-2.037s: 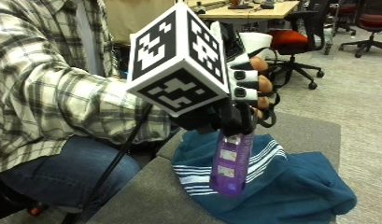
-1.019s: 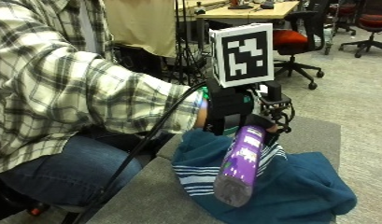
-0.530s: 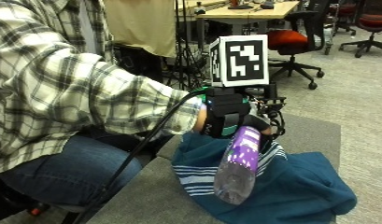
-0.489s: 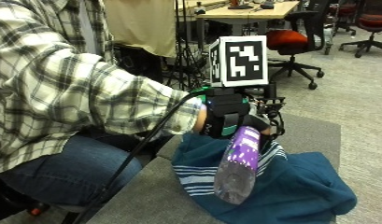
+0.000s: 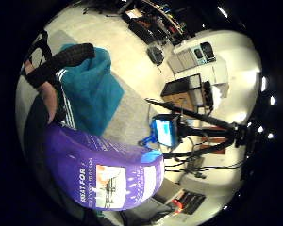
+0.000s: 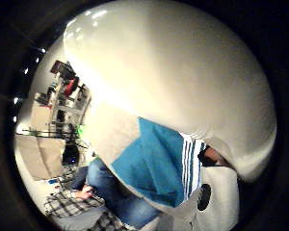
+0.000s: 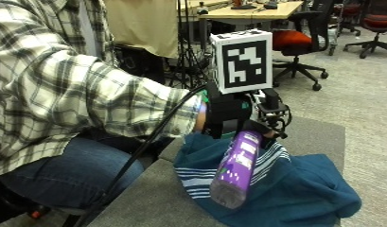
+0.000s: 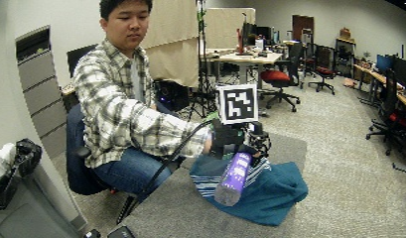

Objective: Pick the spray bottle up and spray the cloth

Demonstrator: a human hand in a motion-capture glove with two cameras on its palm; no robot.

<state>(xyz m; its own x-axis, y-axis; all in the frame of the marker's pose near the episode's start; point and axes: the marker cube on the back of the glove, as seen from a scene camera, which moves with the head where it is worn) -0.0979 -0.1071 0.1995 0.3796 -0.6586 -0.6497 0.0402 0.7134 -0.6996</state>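
Observation:
My gloved right hand (image 7: 225, 117) grips the top of a purple spray bottle (image 7: 237, 166) and holds it in the air. The bottle is tilted, its base pointing down and toward the near side, just above a teal cloth with white stripes (image 7: 297, 191). The cloth lies crumpled on the grey table (image 7: 145, 201). The hand hides the bottle's spray head. In the wide outside view the hand (image 8: 228, 141) holds the bottle (image 8: 232, 179) over the cloth (image 8: 272, 191). The little finger side palm view shows the bottle (image 5: 104, 175) close by, with the cloth (image 5: 92, 89) beyond it. The thumb side palm view shows the cloth (image 6: 154, 163).
The person sits at the table's left side, plaid sleeve (image 7: 86, 99) reaching over it. Bare grey table top lies in front of the cloth and behind it (image 7: 312, 135). Office chairs (image 7: 300, 45) and desks stand on the carpet further back.
Two seconds ago the bottle hung upright from the hand; the wrist has since turned and tipped its base forward. Over the last half second it has barely moved.

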